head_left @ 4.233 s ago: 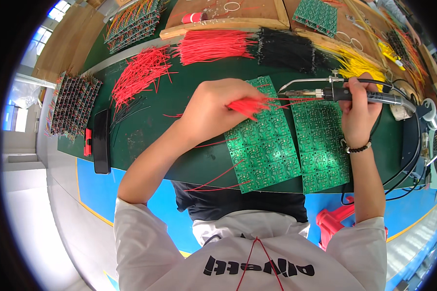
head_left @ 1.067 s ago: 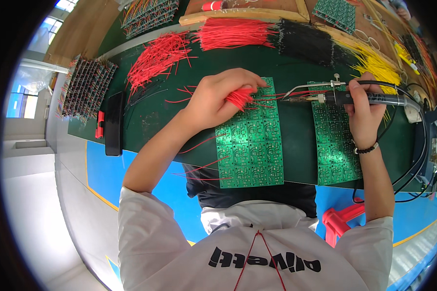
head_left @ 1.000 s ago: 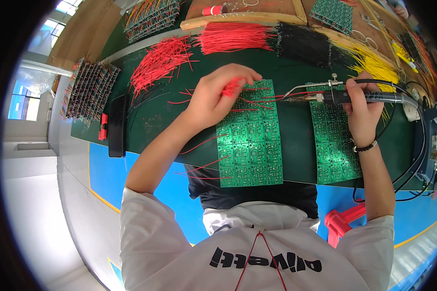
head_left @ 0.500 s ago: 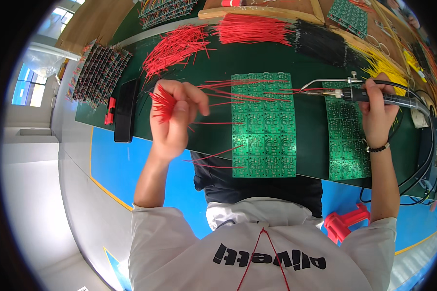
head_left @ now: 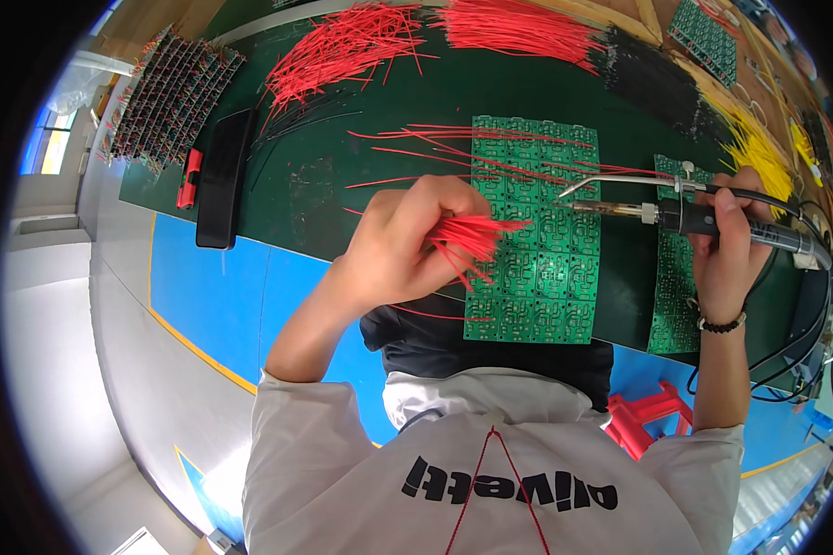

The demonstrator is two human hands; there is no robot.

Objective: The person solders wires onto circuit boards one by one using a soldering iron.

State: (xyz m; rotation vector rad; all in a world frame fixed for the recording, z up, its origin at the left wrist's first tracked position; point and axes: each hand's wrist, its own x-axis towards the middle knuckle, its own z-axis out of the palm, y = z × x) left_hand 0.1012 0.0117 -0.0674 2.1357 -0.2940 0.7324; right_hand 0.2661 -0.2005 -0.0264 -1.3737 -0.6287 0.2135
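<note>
My left hand (head_left: pixel 400 242) is closed round a bundle of red wires (head_left: pixel 472 239), held over the left edge of a green circuit board panel (head_left: pixel 546 277). In my right hand (head_left: pixel 733 231) is a soldering iron (head_left: pixel 690 218) with a thin metal feed tube (head_left: pixel 611 181) along its top. Its tip points left, above the middle of the panel. Several single red wires (head_left: pixel 416 151) lie across the panel's upper part and stick out to its left. A second green panel (head_left: pixel 673 305) lies below my right hand, partly covered by it.
Piles of red wires (head_left: pixel 342 51), black wires (head_left: pixel 652 83) and yellow wires (head_left: pixel 759 157) line the table's far side. A stack of wired boards (head_left: pixel 171 102), a black phone-like slab (head_left: pixel 225 180) and a red tool (head_left: pixel 190 178) are at left. Cables hang at right; a red stool (head_left: pixel 648 421) stands below.
My left hand has moved right with the red wire bundle, from beside the panel to its left edge. The soldering iron's tip has come over the panel. The whole view has shifted somewhat.
</note>
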